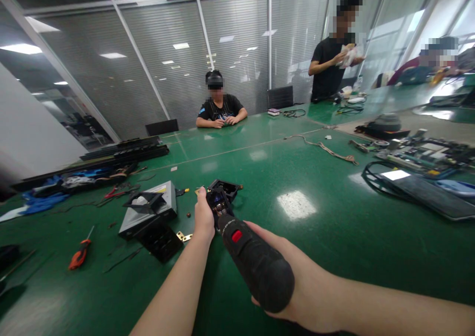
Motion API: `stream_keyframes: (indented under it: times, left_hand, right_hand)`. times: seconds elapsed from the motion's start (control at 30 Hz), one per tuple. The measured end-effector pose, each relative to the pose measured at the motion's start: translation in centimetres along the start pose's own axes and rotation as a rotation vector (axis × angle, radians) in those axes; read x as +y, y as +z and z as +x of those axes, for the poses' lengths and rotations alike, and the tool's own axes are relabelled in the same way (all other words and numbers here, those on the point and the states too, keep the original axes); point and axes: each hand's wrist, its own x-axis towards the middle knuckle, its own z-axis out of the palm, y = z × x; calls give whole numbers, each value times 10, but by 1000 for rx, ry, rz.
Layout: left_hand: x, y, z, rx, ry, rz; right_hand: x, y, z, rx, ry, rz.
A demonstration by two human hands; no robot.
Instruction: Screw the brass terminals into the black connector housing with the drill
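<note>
The power driver [256, 266] points to the black housing [214, 197]

Your left hand [205, 217] has its fingers closed on the black housing from about nine o'clock; some of them are hidden. Your right hand [306, 276] is wrapped around the power driver. From this right hand, the housing lies between ten and eleven o'clock, and the driver's long axis runs in the same direction. Your left hand is the nearer one, because it touches the housing. Whether the driver's tip touches also, I cannot tell; its body covers this place.

The housing is open, and small shiny parts [221, 208] show inside. Just past it, near one o'clock, lies a black frame [230, 189]. On the green surface [256, 170], at nine o'clock, a silver metal box [131, 222] carries a black bracket [146, 203]; the box's inside is not visible.
</note>
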Motion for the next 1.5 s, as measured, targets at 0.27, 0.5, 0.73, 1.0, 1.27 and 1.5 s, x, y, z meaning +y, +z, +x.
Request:
stream_keyframes:
  times: [0.27, 0.5, 0.73, 1.0, 1.27, 1.5]
  left_hand:
    - [2, 1, -2, -5, -8, -7]
    - [2, 1, -2, -13, -32, -20]
    - [1, 1, 0, -2, -20, 8]
    - [1, 1, 1, 9, -14, 22]
    - [1, 1, 3, 22, -38, 16]
    - [-1, 0, 4, 25, 4, 19]
  right_hand:
    - [-2, 0, 1, 0, -45, -72]
    - [-3, -4, -1, -22, -60, -131]
    - [-19, 4, 1, -17, -161, -145]
    - [-14, -2, 2, -10, -241, -273]
    - [-20, -2, 2, -26, -241, -289]
    - [-15, -2, 2, -23, -204, -273]
